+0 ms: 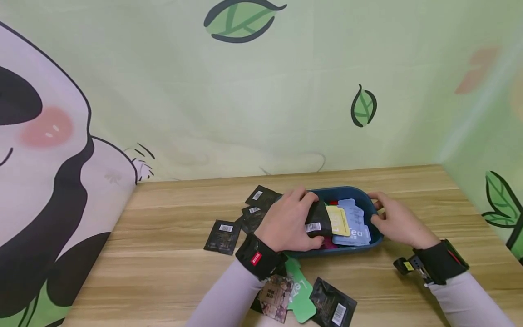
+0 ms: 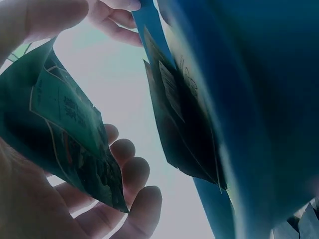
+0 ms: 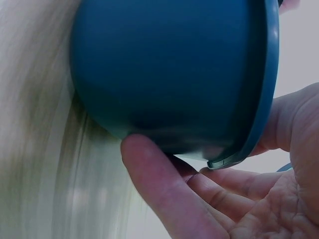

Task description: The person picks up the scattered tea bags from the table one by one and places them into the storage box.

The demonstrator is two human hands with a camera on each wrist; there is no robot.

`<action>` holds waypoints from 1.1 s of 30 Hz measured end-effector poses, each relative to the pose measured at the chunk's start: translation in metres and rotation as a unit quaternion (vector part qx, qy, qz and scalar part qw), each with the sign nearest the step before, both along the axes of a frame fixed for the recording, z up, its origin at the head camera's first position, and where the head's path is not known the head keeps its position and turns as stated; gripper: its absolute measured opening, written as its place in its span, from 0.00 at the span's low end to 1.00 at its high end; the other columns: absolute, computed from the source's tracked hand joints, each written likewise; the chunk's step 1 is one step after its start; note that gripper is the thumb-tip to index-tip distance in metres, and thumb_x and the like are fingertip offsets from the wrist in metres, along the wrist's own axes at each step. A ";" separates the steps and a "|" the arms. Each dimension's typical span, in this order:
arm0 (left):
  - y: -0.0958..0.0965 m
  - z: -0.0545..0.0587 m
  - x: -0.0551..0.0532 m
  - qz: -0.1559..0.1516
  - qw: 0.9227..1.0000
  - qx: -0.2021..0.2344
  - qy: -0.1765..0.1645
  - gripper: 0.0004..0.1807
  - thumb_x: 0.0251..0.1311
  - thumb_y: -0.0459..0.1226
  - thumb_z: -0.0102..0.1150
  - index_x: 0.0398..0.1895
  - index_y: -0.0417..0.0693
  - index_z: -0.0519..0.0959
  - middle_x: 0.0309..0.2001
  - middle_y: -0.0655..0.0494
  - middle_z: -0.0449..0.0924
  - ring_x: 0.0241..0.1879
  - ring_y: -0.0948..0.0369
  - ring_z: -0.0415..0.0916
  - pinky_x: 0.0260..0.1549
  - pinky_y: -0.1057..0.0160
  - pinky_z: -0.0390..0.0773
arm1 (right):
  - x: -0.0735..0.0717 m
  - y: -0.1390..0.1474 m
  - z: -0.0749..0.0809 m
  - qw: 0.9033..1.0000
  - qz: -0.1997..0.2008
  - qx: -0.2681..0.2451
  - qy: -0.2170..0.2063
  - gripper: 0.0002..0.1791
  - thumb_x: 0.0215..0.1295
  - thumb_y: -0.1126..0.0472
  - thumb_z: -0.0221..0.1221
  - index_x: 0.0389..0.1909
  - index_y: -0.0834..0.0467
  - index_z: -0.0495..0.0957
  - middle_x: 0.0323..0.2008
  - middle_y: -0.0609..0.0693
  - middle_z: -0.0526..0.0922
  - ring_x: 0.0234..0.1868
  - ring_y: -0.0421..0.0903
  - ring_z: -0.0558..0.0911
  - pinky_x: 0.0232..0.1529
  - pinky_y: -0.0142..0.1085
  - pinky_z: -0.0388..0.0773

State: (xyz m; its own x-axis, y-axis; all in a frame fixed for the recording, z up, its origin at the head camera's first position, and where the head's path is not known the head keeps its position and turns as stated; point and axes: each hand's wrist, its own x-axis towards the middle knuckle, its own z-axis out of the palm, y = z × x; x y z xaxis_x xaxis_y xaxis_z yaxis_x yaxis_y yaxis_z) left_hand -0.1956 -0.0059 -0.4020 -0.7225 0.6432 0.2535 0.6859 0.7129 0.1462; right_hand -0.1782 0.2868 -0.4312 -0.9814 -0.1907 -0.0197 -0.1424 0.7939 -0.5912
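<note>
A blue plastic bin [image 1: 295, 254] stands on the table with packets heaped inside. My left hand [image 1: 288, 222] is over the bin's left part. It holds a dark sachet [image 2: 75, 124] between thumb and fingers, against the palm. A black sachet [image 1: 318, 220] with a barcode label shows beside its fingers in the head view. My right hand [image 1: 402, 221] grips the bin's right end, fingers and thumb at the rim and outer wall. Blue-white packets [image 1: 354, 225] and a yellow packet [image 1: 338, 221] lie in the bin's right part. The left hand hides the bin's left end.
Several black sachets [image 1: 222, 237] lie on the wooden table [image 1: 163, 254] left of the bin. In front are a green die-cut packet [image 1: 301, 293], a brown patterned packet [image 1: 275, 297] and another black sachet [image 1: 333, 303]. A printed curtain [image 1: 261, 104] hangs behind the table.
</note>
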 end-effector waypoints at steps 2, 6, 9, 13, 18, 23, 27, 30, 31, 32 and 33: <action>-0.001 0.000 -0.001 0.004 1.000 -0.008 -0.001 0.52 0.37 0.70 0.62 0.67 0.54 0.70 0.53 0.57 0.69 0.46 0.62 0.67 0.42 0.63 0.75 | 0.000 0.000 0.000 1.000 0.000 0.002 0.000 0.34 0.65 0.64 0.55 0.70 0.70 0.61 0.50 0.68 0.77 0.36 0.49 0.77 0.31 0.38 0.75; -0.004 0.000 -0.001 0.010 1.000 -0.015 -0.004 0.68 0.30 0.82 0.53 0.79 0.59 0.58 0.69 0.51 0.64 0.61 0.52 0.69 0.52 0.52 0.75 | 0.000 0.001 0.000 1.000 -0.001 0.005 0.000 0.33 0.65 0.64 0.54 0.70 0.70 0.61 0.49 0.68 0.77 0.36 0.50 0.77 0.31 0.38 0.75; -0.008 0.001 0.000 0.016 1.000 -0.019 -0.012 0.75 0.25 0.86 0.46 0.82 0.62 0.49 0.78 0.49 0.51 0.72 0.46 0.58 0.59 0.43 0.69 | 0.001 0.001 0.000 1.000 -0.001 0.006 0.000 0.33 0.65 0.64 0.54 0.70 0.71 0.61 0.49 0.68 0.76 0.36 0.50 0.77 0.31 0.37 0.76; -0.011 0.003 0.002 0.022 0.999 -0.033 -0.025 0.76 0.24 0.88 0.43 0.83 0.66 0.44 0.81 0.52 0.41 0.76 0.46 0.48 0.62 0.36 0.62 | 0.001 0.000 0.001 1.000 0.000 0.003 -0.001 0.33 0.65 0.65 0.54 0.70 0.71 0.61 0.49 0.68 0.76 0.36 0.50 0.77 0.31 0.37 0.76; -0.018 0.002 0.004 0.029 0.998 -0.044 -0.038 0.75 0.24 0.88 0.43 0.82 0.70 0.40 0.81 0.53 0.38 0.76 0.43 0.46 0.63 0.33 0.58 | 0.002 0.000 0.001 1.000 0.001 0.005 0.001 0.33 0.65 0.65 0.54 0.70 0.71 0.61 0.50 0.68 0.77 0.38 0.51 0.77 0.32 0.38 0.77; -0.036 -0.005 0.006 0.038 0.995 -0.068 -0.056 0.75 0.24 0.89 0.40 0.82 0.72 0.36 0.81 0.54 0.36 0.77 0.42 0.42 0.64 0.31 0.52 | 0.001 -0.001 0.000 1.000 0.004 0.005 0.004 0.33 0.64 0.64 0.55 0.70 0.71 0.61 0.49 0.67 0.77 0.40 0.52 0.78 0.33 0.39 0.77; -0.061 -0.015 0.009 0.045 0.993 -0.082 -0.068 0.75 0.24 0.89 0.39 0.82 0.68 0.40 0.81 0.54 0.35 0.77 0.41 0.38 0.65 0.30 0.47 | 0.000 -0.001 0.000 1.000 0.006 0.003 0.006 0.33 0.65 0.64 0.55 0.70 0.71 0.61 0.49 0.68 0.77 0.39 0.51 0.78 0.32 0.38 0.77; -0.082 -0.021 0.010 0.061 0.991 -0.090 -0.076 0.75 0.24 0.89 0.39 0.83 0.67 0.43 0.81 0.54 0.36 0.77 0.41 0.37 0.64 0.30 0.47 | 0.000 -0.001 0.000 1.000 0.006 0.000 0.006 0.33 0.65 0.64 0.54 0.70 0.71 0.61 0.49 0.68 0.77 0.37 0.50 0.78 0.31 0.38 0.76; -0.089 -0.023 0.010 0.067 0.990 -0.093 -0.080 0.75 0.24 0.89 0.40 0.83 0.67 0.43 0.81 0.54 0.36 0.77 0.41 0.37 0.64 0.30 0.48 | 0.000 -0.001 0.000 1.000 0.006 -0.001 0.005 0.33 0.64 0.64 0.54 0.70 0.71 0.61 0.49 0.68 0.77 0.36 0.50 0.77 0.31 0.38 0.75; -0.095 -0.024 0.010 0.074 0.989 -0.099 -0.083 0.76 0.23 0.88 0.41 0.83 0.68 0.42 0.81 0.54 0.36 0.77 0.41 0.38 0.64 0.30 0.48 | 0.001 -0.001 0.000 1.000 0.005 -0.001 0.003 0.33 0.65 0.64 0.54 0.70 0.71 0.60 0.50 0.68 0.76 0.36 0.50 0.77 0.31 0.38 0.75; -0.102 -0.026 0.010 0.080 0.987 -0.106 -0.086 0.76 0.23 0.88 0.42 0.82 0.68 0.41 0.81 0.53 0.37 0.77 0.40 0.38 0.64 0.29 0.49 | 0.001 0.000 0.000 1.000 0.004 -0.001 0.001 0.33 0.65 0.65 0.54 0.70 0.71 0.60 0.50 0.68 0.76 0.36 0.50 0.77 0.30 0.38 0.75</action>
